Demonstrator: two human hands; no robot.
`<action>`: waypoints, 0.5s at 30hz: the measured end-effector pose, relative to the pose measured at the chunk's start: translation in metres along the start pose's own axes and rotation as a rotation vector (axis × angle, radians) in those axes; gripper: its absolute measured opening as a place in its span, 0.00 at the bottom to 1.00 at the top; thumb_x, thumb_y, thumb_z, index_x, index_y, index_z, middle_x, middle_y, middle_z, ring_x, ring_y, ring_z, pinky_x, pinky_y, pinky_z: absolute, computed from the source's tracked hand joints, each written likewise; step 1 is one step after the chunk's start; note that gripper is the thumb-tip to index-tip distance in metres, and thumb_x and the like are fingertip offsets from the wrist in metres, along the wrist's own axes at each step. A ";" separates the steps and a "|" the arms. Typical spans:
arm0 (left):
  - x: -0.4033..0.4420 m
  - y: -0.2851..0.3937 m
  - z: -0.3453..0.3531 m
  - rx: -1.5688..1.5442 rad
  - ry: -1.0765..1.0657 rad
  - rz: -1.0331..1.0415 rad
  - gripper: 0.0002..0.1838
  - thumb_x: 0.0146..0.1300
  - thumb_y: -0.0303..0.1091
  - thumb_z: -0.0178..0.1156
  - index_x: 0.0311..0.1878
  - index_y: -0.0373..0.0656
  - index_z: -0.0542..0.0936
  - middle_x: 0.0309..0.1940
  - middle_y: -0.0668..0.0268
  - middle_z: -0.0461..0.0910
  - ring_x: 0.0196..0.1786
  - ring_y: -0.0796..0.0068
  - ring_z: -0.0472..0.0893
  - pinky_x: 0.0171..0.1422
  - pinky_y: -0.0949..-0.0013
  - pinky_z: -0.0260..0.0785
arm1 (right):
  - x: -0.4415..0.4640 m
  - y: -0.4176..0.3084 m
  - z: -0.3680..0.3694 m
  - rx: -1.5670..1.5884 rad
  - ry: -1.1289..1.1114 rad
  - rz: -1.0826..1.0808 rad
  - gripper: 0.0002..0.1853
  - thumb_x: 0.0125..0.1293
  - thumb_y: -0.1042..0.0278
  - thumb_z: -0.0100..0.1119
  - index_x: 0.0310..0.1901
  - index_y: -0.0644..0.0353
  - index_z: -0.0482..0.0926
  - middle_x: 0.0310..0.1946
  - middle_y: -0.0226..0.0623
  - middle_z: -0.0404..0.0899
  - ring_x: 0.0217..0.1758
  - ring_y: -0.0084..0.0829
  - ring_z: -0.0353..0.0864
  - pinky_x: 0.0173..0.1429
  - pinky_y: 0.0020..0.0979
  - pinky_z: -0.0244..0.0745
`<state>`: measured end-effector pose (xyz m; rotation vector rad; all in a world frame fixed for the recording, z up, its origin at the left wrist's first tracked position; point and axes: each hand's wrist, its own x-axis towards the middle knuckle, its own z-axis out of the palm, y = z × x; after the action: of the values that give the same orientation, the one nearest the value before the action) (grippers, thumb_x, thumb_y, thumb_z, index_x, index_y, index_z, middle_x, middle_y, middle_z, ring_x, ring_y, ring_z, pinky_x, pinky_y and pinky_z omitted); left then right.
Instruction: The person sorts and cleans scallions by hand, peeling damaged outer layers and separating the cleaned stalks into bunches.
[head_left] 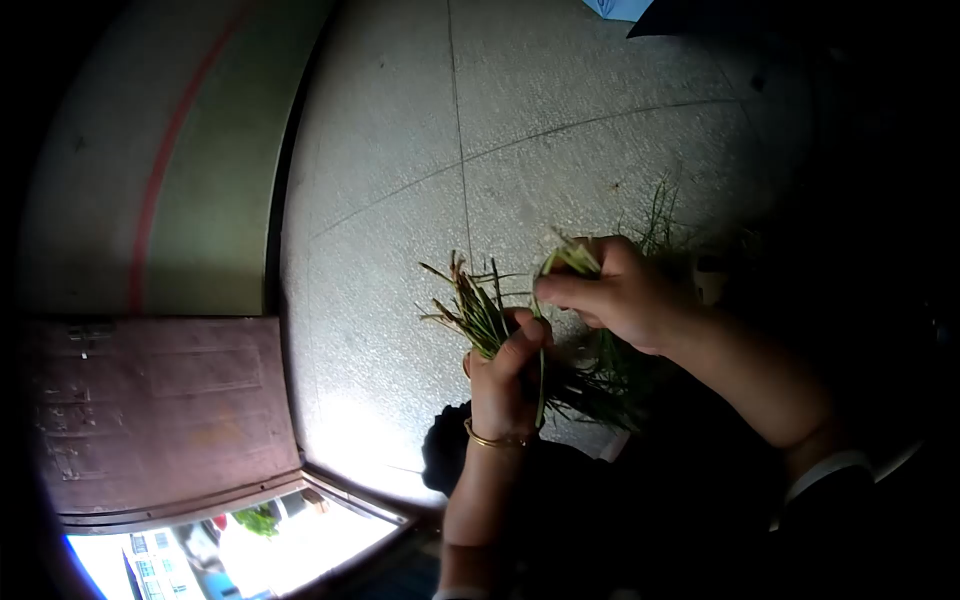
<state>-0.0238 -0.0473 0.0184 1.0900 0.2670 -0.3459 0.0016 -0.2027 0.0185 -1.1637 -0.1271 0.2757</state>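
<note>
Gripping green stalk bundle (482,312): left hand (507,382). Pinching paler stems (573,259) just beside: right hand (628,300). Brown door (170,410) at left edge of floor (400,140).

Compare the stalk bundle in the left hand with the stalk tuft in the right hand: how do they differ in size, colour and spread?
The stalk bundle in the left hand shows more and longer ends than the stalk tuft in the right hand. The bundle has brownish tips; the tuft is pale green. The bundle's ends splay; the tuft looks compact. Both are slender plant stalks.
</note>
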 end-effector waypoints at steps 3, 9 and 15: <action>0.000 0.000 -0.003 0.074 -0.066 -0.005 0.06 0.55 0.31 0.56 0.31 0.44 0.69 0.20 0.69 0.68 0.17 0.82 0.63 0.20 0.80 0.57 | 0.000 -0.009 -0.006 0.051 0.134 -0.024 0.07 0.59 0.66 0.56 0.27 0.58 0.72 0.15 0.21 0.64 0.13 0.11 0.56 0.14 0.15 0.50; 0.000 0.002 0.000 0.044 0.014 0.050 0.07 0.52 0.26 0.59 0.34 0.41 0.72 0.22 0.69 0.71 0.20 0.82 0.67 0.23 0.80 0.59 | 0.002 -0.031 -0.028 -0.090 0.243 -0.073 0.05 0.53 0.72 0.59 0.27 0.59 0.71 0.21 0.29 0.70 0.20 0.21 0.68 0.28 0.21 0.70; -0.007 0.006 0.005 0.062 0.068 0.062 0.09 0.54 0.29 0.57 0.37 0.39 0.72 0.25 0.69 0.71 0.22 0.80 0.69 0.23 0.80 0.62 | -0.002 -0.022 -0.028 -0.439 -0.177 -0.026 0.06 0.55 0.72 0.57 0.34 0.62 0.77 0.29 0.31 0.77 0.31 0.19 0.74 0.37 0.24 0.70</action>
<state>-0.0272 -0.0481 0.0279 1.1698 0.2834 -0.2634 0.0096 -0.2358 0.0275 -1.5704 -0.3715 0.3380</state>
